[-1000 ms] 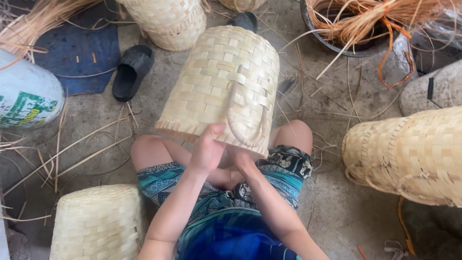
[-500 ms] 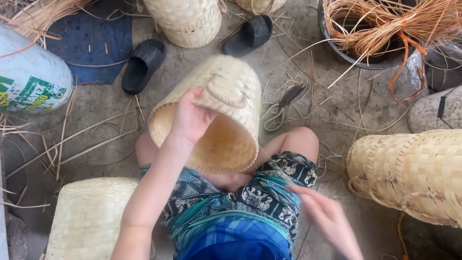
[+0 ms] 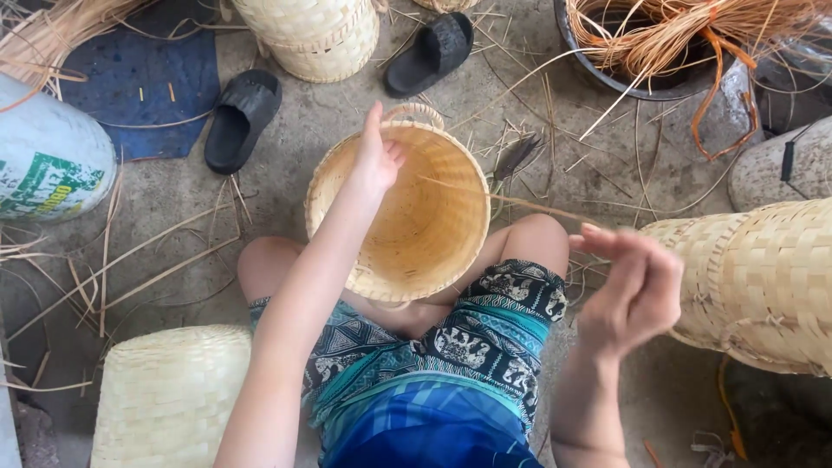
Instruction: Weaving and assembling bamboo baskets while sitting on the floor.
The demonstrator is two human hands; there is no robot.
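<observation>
Seen from above, a person sits on the concrete floor (image 3: 173,186) with a round woven basket (image 3: 399,212) resting open-side-up between the knees. At left, the left hand (image 3: 379,159) has its grip pinched over the basket's far rim, fingers inside. The basket looks light and stiff yet springy, and its bound rim seems the firmest hold. At right, the right hand (image 3: 631,290) pinches a thin straw strand (image 3: 529,202), close to a larger basket (image 3: 763,282) lying on its side.
</observation>
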